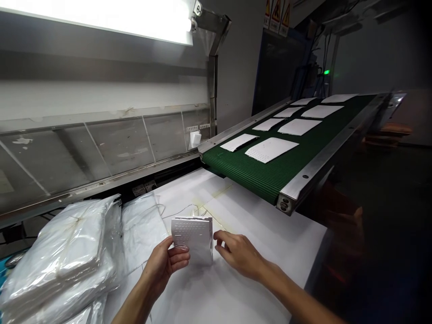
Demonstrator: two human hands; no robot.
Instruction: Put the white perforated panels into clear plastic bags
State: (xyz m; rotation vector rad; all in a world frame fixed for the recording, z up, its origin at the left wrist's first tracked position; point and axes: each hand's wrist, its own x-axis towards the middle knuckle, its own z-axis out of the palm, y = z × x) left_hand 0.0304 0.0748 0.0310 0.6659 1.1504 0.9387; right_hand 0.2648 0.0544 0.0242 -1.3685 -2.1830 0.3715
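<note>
My left hand point(168, 260) is closed on the left edge of a small stack of white perforated sheets point(194, 238), held upright over the white tabletop. Rows of short slits run across the upper part of the front sheet. At the stack's right edge is my right hand point(238, 252), its fingers curled with the thumb and index tips close together. Whether those fingertips touch the stack or pinch anything I cannot tell. Just left of my left hand lie flat clear plastic bags point(143, 229).
A green conveyor belt point(249, 175) with metal side rails slopes up to the right, carrying several white sheets point(272, 149). Bundled plastic bags point(72, 238) are piled at the left. A lit tube lamp point(101, 18) hangs above; a metal-framed panel point(118, 144) stands behind the white table point(263, 225).
</note>
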